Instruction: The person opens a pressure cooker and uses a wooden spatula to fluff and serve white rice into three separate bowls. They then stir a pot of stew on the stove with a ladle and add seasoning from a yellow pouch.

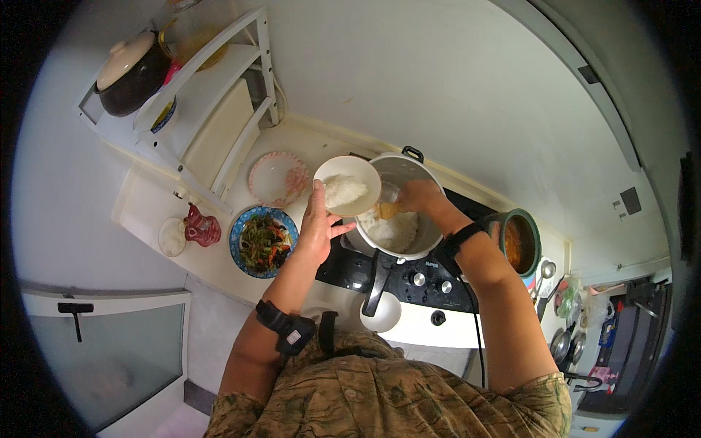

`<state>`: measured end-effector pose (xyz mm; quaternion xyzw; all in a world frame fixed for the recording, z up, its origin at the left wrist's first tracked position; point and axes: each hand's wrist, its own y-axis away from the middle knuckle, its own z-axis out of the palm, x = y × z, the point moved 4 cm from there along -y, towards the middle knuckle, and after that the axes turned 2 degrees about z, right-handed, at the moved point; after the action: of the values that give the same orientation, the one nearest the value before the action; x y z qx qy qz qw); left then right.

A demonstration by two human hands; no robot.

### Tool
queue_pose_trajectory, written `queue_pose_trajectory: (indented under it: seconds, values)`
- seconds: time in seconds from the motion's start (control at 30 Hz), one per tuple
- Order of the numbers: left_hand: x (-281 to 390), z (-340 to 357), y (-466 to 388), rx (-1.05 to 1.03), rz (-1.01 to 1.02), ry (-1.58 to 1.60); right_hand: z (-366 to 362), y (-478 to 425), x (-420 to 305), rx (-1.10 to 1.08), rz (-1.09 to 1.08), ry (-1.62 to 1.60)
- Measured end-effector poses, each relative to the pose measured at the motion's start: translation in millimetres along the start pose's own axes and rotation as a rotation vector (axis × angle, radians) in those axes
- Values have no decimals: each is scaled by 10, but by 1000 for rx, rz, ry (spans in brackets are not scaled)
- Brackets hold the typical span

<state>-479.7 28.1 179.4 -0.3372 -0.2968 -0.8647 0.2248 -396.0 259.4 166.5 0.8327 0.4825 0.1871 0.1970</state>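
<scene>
My left hand holds a pale bowl with white rice in it, thumb on the rim, beside a metal pressure cooker pot. Cooked rice covers the bottom of this pot. My right hand is inside the pot, gripping a yellowish rice paddle or spoon just above the rice; its far end is partly hidden. The pot stands on a black gas stove, its long black handle towards me. Below that handle is a white bowl.
Left of the pot are a pink-rimmed plate and a blue-rimmed plate of mixed vegetables. A white rack holds a lidded dark pot. To the right stands a green-rimmed pot with reddish food. A cable hangs by my right arm.
</scene>
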Motion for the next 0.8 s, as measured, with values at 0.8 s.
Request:
queue_pose_trajectory:
  seconds: [0.8]
  values:
    - [-13,28,-1,13,11,-156,409,-12,-50,13,-276,-544]
